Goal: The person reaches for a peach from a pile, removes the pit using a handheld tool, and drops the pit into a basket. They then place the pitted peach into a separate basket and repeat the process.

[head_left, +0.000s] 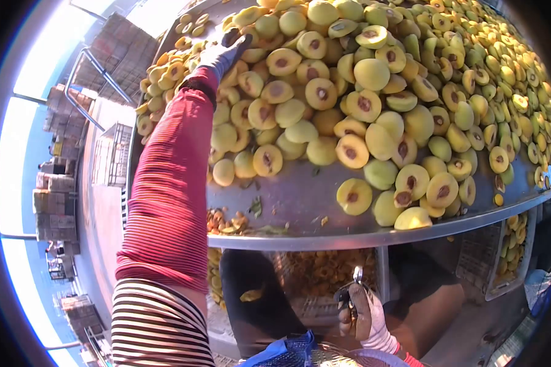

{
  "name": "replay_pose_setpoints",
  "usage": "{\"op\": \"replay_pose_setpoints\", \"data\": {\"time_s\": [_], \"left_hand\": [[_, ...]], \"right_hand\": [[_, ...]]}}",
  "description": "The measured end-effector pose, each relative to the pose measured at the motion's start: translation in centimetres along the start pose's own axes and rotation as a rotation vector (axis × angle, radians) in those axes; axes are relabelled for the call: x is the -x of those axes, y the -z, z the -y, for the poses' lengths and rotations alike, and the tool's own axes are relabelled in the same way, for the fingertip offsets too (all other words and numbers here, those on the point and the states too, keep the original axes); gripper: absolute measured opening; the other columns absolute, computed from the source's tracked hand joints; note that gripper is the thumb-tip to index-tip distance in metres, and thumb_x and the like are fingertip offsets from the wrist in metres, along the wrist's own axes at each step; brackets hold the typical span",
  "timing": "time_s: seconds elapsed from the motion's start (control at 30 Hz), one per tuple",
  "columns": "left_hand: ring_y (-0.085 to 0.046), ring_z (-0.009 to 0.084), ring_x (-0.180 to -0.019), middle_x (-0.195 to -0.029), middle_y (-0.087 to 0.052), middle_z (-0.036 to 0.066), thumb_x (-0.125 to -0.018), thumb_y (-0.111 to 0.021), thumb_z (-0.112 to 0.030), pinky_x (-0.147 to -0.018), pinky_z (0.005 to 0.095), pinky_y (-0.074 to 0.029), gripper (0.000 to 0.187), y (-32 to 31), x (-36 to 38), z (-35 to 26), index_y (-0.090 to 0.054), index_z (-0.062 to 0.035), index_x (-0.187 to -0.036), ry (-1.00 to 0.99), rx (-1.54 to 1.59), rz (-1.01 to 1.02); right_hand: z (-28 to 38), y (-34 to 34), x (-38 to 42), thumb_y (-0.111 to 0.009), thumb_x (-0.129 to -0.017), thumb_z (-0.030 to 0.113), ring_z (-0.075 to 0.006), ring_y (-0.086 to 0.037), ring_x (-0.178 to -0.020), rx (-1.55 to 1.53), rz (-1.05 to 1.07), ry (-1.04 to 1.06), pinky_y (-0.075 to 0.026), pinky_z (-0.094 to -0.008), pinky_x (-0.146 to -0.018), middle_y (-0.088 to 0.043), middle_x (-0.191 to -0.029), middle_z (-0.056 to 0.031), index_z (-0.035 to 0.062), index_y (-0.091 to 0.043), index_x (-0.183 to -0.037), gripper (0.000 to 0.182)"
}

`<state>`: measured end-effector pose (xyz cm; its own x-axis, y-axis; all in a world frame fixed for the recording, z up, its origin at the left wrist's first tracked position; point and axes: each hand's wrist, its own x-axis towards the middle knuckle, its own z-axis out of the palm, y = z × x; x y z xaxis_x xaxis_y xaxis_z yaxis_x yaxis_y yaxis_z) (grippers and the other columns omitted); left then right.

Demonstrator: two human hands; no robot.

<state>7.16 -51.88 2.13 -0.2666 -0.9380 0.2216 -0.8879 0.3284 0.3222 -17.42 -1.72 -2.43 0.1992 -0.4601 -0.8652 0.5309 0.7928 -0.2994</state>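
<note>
Halved yellow peaches (320, 93), many with brown pits or pit hollows showing, are heaped on a metal table (300, 211). My left hand (225, 54), in a glove with dark fingertips, stretches out to the far left part of the heap. Its thumb is apart from the fingers, and nothing shows in its grasp. Below the table's front edge, over my lap, my right hand (366, 313) wears a stained pale glove. Its fingers are closed around a small metal tool (357, 274), whose shiny tip points up. The tool's handle is hidden in the hand.
Pit scraps (226, 221) and bits of leaf lie near the table's raised front rim (324, 241). Beneath it are a crate of orange-brown scraps (330, 269) and another crate (490, 275) with fruit at right. Stacked crates (113, 55) stand on the floor at left.
</note>
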Motion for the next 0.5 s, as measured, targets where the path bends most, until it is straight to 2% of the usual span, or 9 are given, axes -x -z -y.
{"op": "replay_pose_setpoints", "data": {"time_s": [0.07,0.1,0.2,0.23,0.27,0.33,0.43,0.47,0.5], "left_hand": [[-0.051,0.0275,-0.114,-0.127,-0.054,0.014,-0.08,-0.06,-0.061,-0.099,0.0366,-0.039,0.076,-0.3,-0.1,-0.7,-0.046,-0.0105,-0.135,0.174,-0.041,0.036],[-0.051,0.0275,-0.114,-0.127,-0.054,0.014,-0.08,-0.06,-0.061,-0.099,0.0366,-0.039,0.076,-0.3,0.5,-1.2,-0.046,-0.0105,-0.135,0.171,-0.046,0.044],[-0.056,0.0165,-0.099,-0.116,-0.058,0.005,-0.079,-0.066,-0.055,-0.083,0.0329,-0.047,0.067,1.1,3.3,-2.1,-0.052,-0.0142,-0.13,0.355,0.411,0.325],[-0.055,0.0143,-0.104,-0.116,-0.059,0.004,-0.083,-0.063,-0.05,-0.088,0.0307,-0.045,0.059,-0.6,2.7,1.1,-0.053,-0.0094,-0.125,0.212,0.463,0.321],[-0.054,0.0155,-0.102,-0.115,-0.059,0.004,-0.085,-0.06,-0.047,-0.089,0.0313,-0.044,0.057,-0.8,4.5,0.1,-0.053,-0.0072,-0.125,0.214,0.523,0.311],[-0.057,0.0224,-0.103,-0.117,-0.059,0.009,-0.086,-0.056,-0.045,-0.089,0.034,-0.045,0.053,-1.9,6.8,0.0,-0.051,-0.0105,-0.126,-0.048,0.438,0.386],[-0.056,0.0351,-0.106,-0.117,-0.057,0.017,-0.084,-0.052,-0.046,-0.091,0.0404,-0.046,0.05,-3.1,11.1,-1.9,-0.049,-0.0216,-0.128,-0.181,-0.016,0.393],[-0.057,0.0337,-0.104,-0.113,-0.057,0.016,-0.083,-0.056,-0.045,-0.09,0.0412,-0.046,0.05,-2.3,13.0,-3.5,-0.05,-0.0196,-0.125,-0.165,-0.087,0.359],[-0.057,0.033,-0.104,-0.113,-0.056,0.015,-0.081,-0.059,-0.045,-0.089,0.0413,-0.047,0.05,-2.0,13.8,-3.7,-0.051,-0.0178,-0.123,-0.255,-0.09,0.315]], "right_hand": [[0.1,0.0,-0.3,-0.055,-0.093,0.044,-0.0118,-0.046,-0.039,-0.043,-0.005,0.006,-0.04,-0.026,-0.036,-0.051,-0.056,-0.0033,0.0042,-0.056,-0.091,0.04],[0.0,0.0,-0.3,-0.056,-0.093,0.043,-0.0125,-0.047,-0.039,-0.087,-0.005,0.017,-0.041,-0.027,-0.036,-0.051,-0.056,-0.0038,0.0045,-0.056,-0.091,0.039],[-0.1,0.2,-0.1,-0.056,-0.094,0.039,-0.0131,-0.047,-0.039,-0.086,0.134,0.059,-0.04,-0.0274,-0.036,-0.05,-0.056,-0.004,0.0056,-0.055,-0.092,0.034],[-0.3,0.3,-0.3,-0.056,-0.094,0.039,-0.0131,-0.047,-0.039,-0.086,0.134,0.065,-0.04,-0.0274,-0.036,-0.05,-0.056,-0.004,0.0056,-0.055,-0.092,0.034],[-0.8,0.5,-0.6,-0.056,-0.094,0.039,-0.0132,-0.047,-0.039,-0.097,0.187,0.055,-0.04,-0.0273,-0.036,-0.05,-0.056,-0.0038,0.0061,-0.055,-0.092,0.033],[-1.3,0.1,-0.5,-0.056,-0.094,0.039,-0.0133,-0.047,-0.039,-0.107,0.246,0.048,-0.04,-0.0271,-0.036,-0.05,-0.056,-0.0036,0.0067,-0.055,-0.092,0.032],[-2.5,-0.7,-0.7,-0.058,-0.093,0.04,-0.0108,-0.049,-0.043,0.001,0.071,0.036,-0.041,-0.0258,-0.039,-0.051,-0.057,-0.0023,0.0095,-0.056,-0.094,0.031],[-3.6,-0.3,-1.6,-0.058,-0.093,0.04,-0.0108,-0.049,-0.043,0.002,0.07,0.039,-0.041,-0.0258,-0.039,-0.051,-0.057,-0.0023,0.0095,-0.056,-0.094,0.031],[-4.5,0.4,-2.5,-0.058,-0.092,0.041,-0.0103,-0.05,-0.045,0.017,0.103,0.15,-0.042,-0.0256,-0.041,-0.051,-0.06,-0.0021,0.0101,-0.056,-0.095,0.031]]}}
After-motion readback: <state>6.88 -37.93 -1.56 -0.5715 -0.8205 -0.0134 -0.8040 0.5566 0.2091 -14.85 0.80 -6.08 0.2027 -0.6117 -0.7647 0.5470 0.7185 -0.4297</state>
